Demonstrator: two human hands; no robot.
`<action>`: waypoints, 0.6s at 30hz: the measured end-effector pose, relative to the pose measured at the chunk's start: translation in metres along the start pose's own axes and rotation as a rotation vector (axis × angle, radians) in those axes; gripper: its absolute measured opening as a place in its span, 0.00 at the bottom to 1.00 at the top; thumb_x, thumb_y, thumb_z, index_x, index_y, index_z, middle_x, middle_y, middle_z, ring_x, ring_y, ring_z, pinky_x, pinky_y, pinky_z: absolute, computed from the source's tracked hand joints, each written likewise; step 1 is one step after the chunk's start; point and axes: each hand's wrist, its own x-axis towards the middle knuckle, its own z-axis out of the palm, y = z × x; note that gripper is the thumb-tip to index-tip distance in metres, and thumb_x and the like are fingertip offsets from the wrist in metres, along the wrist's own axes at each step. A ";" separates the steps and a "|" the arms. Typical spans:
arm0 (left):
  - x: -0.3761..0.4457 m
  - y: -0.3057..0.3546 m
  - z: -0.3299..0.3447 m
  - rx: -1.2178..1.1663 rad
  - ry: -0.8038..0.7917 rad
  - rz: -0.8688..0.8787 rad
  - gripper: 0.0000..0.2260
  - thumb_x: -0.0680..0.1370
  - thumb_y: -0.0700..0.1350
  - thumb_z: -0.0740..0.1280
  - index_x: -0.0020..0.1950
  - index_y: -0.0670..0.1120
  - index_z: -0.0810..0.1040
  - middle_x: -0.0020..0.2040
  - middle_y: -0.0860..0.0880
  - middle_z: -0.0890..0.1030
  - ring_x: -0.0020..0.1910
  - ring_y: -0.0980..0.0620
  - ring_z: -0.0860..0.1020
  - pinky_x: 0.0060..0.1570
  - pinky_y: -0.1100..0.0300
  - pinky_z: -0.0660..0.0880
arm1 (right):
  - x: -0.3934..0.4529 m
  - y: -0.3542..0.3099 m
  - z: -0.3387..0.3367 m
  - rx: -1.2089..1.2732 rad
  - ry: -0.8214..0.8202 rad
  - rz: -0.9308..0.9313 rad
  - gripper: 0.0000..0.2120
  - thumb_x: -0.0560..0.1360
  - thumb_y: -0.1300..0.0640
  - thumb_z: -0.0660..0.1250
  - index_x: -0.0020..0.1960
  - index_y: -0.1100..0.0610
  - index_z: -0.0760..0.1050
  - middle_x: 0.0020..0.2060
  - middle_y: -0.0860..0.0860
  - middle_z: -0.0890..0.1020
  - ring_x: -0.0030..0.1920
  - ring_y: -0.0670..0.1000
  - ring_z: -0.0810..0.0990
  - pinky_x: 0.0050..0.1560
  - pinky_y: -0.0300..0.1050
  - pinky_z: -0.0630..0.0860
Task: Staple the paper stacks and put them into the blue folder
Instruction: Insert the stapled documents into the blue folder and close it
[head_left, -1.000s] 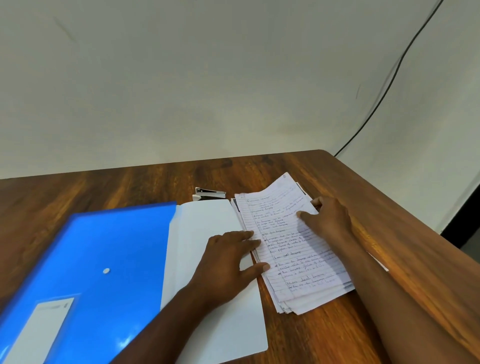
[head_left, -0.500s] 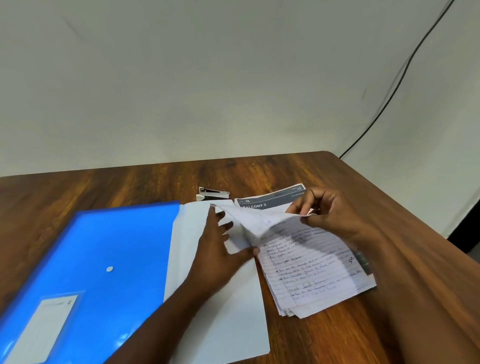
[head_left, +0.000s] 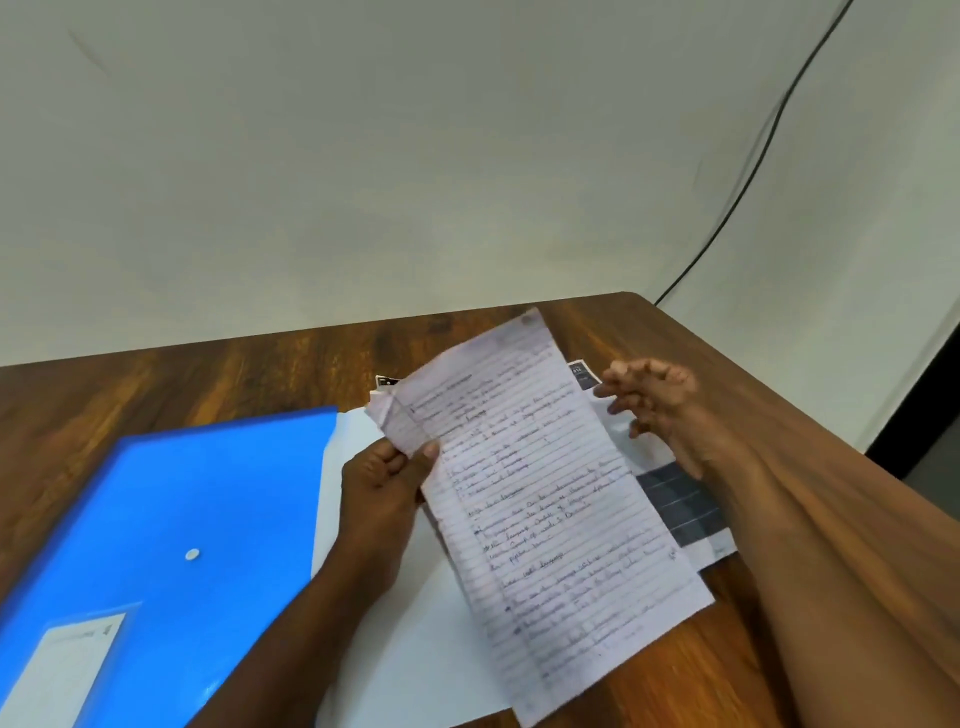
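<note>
Table edge (head_left: 779, 395) beside right hand (head_left: 657, 402)

A plain office or study corner: a wood-grain desk (head_left: 156, 405) pushed against a bare off-white wall (head_left: 363, 156), a black cable (head_left: 769, 130) running down it at far right, with handwritten lined sheets (head_left: 545, 519) and a blue folder (head_left: 182, 493).
</note>
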 end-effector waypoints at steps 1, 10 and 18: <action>0.001 0.000 -0.002 -0.017 0.034 -0.009 0.09 0.82 0.40 0.69 0.61 0.47 0.84 0.58 0.47 0.88 0.59 0.44 0.86 0.66 0.40 0.78 | 0.002 0.005 -0.002 -0.238 0.146 0.026 0.23 0.69 0.37 0.79 0.51 0.55 0.82 0.48 0.52 0.87 0.47 0.56 0.84 0.42 0.46 0.80; 0.015 -0.002 -0.014 -0.012 0.293 -0.062 0.13 0.83 0.40 0.69 0.67 0.47 0.82 0.58 0.51 0.87 0.56 0.47 0.87 0.59 0.39 0.83 | 0.012 0.035 -0.005 -0.761 0.264 0.200 0.22 0.65 0.40 0.83 0.44 0.54 0.80 0.38 0.51 0.83 0.39 0.54 0.83 0.39 0.50 0.79; 0.014 -0.002 -0.012 0.059 0.281 -0.072 0.13 0.83 0.40 0.69 0.67 0.46 0.81 0.58 0.49 0.87 0.55 0.45 0.87 0.56 0.39 0.84 | 0.008 0.034 0.001 -0.771 0.326 -0.027 0.09 0.67 0.53 0.84 0.41 0.50 0.84 0.37 0.46 0.84 0.38 0.47 0.83 0.42 0.47 0.83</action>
